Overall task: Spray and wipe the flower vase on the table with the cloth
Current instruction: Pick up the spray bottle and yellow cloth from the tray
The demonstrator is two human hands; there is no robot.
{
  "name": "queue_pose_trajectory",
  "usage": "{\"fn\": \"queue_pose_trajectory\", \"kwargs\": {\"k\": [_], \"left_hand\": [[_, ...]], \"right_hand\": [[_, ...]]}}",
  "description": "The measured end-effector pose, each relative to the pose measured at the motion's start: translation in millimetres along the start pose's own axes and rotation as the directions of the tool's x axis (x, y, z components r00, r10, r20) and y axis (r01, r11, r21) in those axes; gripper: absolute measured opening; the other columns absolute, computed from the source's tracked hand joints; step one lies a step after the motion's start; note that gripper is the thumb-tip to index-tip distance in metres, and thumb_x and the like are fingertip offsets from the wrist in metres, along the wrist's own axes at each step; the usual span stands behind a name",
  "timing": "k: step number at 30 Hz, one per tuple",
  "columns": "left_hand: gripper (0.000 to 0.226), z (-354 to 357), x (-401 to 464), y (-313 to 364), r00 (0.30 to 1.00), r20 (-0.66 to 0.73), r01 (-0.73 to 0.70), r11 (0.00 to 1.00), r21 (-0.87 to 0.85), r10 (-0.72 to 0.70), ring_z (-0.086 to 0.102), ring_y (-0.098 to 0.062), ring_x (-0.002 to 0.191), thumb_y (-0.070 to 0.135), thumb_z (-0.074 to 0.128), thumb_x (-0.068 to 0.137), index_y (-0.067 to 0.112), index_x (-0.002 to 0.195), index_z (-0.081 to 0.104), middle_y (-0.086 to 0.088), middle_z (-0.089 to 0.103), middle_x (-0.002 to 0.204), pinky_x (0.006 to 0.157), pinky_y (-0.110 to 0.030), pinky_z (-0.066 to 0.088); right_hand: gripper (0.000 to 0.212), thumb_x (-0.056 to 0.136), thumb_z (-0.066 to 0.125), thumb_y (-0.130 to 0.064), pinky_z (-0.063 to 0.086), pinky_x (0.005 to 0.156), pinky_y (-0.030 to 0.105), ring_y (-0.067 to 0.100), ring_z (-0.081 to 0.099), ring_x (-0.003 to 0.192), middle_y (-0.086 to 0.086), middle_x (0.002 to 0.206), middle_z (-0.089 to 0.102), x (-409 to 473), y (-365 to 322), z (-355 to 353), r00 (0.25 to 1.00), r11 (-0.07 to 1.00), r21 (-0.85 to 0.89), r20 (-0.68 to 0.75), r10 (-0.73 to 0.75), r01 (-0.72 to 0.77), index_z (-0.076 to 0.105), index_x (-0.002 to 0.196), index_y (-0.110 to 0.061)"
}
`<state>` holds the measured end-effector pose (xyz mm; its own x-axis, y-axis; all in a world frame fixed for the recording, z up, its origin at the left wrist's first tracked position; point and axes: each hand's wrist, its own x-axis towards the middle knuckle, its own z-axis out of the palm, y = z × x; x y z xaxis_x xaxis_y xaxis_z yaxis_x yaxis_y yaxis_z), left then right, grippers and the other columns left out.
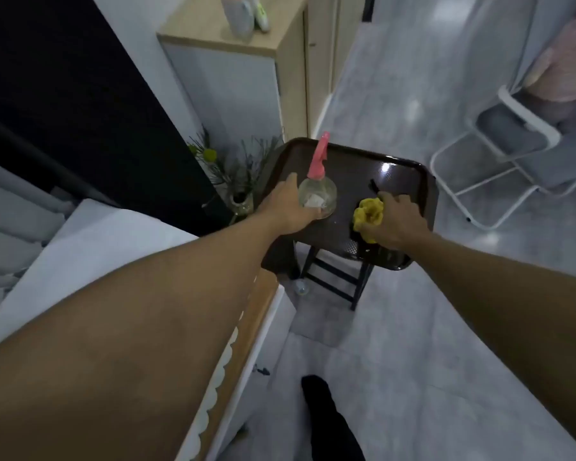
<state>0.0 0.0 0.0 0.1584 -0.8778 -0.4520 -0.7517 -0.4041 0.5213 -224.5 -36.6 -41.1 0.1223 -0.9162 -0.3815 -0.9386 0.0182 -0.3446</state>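
From the head camera, the left hand (285,207) is wrapped around the clear spray bottle (317,194) on the dark tray (406,181). The right hand (393,221) is closed on the yellow cloth (366,212). The flower vase (241,201) stands just left of the tray, lower down. I think it is best to lift both gently and keep the bottle straight up.

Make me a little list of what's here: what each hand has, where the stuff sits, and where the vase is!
left hand: wrapped around the clear spray bottle with a pink top
right hand: gripping the yellow cloth
tray: dark, on a black stool; bottle and cloth are over it
vase: left of the tray, lower down, with green stems, untouched
chair: white folding one, to the right
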Motion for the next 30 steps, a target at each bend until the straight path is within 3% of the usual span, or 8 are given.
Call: {"fn": "queue_pose_trajectory", "kwargs": {"k": [3,7,10,14,18,24,30], "left_hand": [[0.106,6,15,10,0.998,-0.044,0.041,0.994,-0.099,-0.046,0.033,-0.034,0.153,0.038,0.077,0.089,0.016,0.166,0.007,-0.012,0.026,0.169,0.121,-0.045,0.036],[0.09,25,45,16,0.991,-0.106,0.045,0.962,-0.271,-0.077,0.051,-0.034,0.138,0.034,0.076,0.085,0.02,0.16,0.028,-0.01,0.047,0.154,0.113,-0.05,0.045],[0.066,36,55,18,0.983,-0.175,-0.003,0.935,-0.355,-0.063,0.057,-0.028,0.13,0.03,0.07,0.093,0.024,0.152,0.041,-0.006,0.057,0.142,0.11,-0.044,0.047],[0.033,40,60,20,0.967,-0.239,-0.024,0.903,-0.43,-0.088,0.061,-0.022,0.114,0.031,0.055,0.105,0.022,0.137,0.058,-0.004,0.065,0.121,0.088,-0.029,0.043],[0.03,34,57,15,0.966,-0.259,-0.081,0.92,-0.384,-0.023,0.054,-0.015,0.1,0.028,0.053,0.106,0.017,0.133,0.06,0.001,0.061,0.109,0.084,-0.027,0.039],[0.029,19,21,4,0.958,-0.281,-0.151,0.925,-0.35,0.05,0.062,-0.023,0.105,0.028,0.052,0.106,0.015,0.13,0.062,-0.007,0.068,0.115,0.086,-0.032,0.043],[0.029,-7,-48,-30,0.935,-0.352,-0.186,0.918,-0.351,0.055,0.061,-0.024,0.105,0.03,0.05,0.107,0.013,0.128,0.061,-0.011,0.065,0.118,0.086,-0.035,0.045]], "right_hand": [[0.086,0.065,0.068,-0.067,0.042,0.106,0.056,0.044,0.037,0.134,0.016,0.144,0.04,14,7,12,0.998,1.0,0.03,0.058,-0.002,0.001,0.04,0.14,-0.036],[0.094,0.075,0.078,-0.053,0.039,0.11,0.051,0.05,0.038,0.131,0.023,0.146,0.032,37,22,34,0.992,0.999,-0.036,0.129,0.011,-0.006,0.029,0.15,-0.026],[0.075,0.081,0.076,-0.038,0.042,0.104,0.05,0.049,0.045,0.121,0.025,0.14,0.035,46,26,43,0.995,0.998,-0.058,0.099,-0.026,0.032,0.039,0.143,-0.016],[0.056,0.085,0.07,-0.02,0.049,0.094,0.049,0.044,0.05,0.108,0.023,0.133,0.038,54,29,45,0.996,0.995,-0.08,0.073,-0.048,0.053,0.047,0.134,-0.008],[0.045,0.084,0.071,-0.017,0.051,0.089,0.047,0.042,0.054,0.104,0.02,0.128,0.044,53,20,37,0.999,0.999,-0.019,0.03,-0.031,0.032,0.05,0.123,-0.008],[0.034,0.086,0.059,-0.018,0.044,0.082,0.043,0.039,0.053,0.099,0.015,0.118,0.046,31,-16,18,0.99,0.99,0.055,-0.065,-0.123,0.127,0.049,0.118,-0.012],[0.034,0.086,0.059,-0.022,0.046,0.084,0.043,0.036,0.055,0.099,0.014,0.118,0.049,-19,-84,3,0.955,0.957,0.062,-0.108,-0.277,0.285,0.052,0.118,-0.013]]}}
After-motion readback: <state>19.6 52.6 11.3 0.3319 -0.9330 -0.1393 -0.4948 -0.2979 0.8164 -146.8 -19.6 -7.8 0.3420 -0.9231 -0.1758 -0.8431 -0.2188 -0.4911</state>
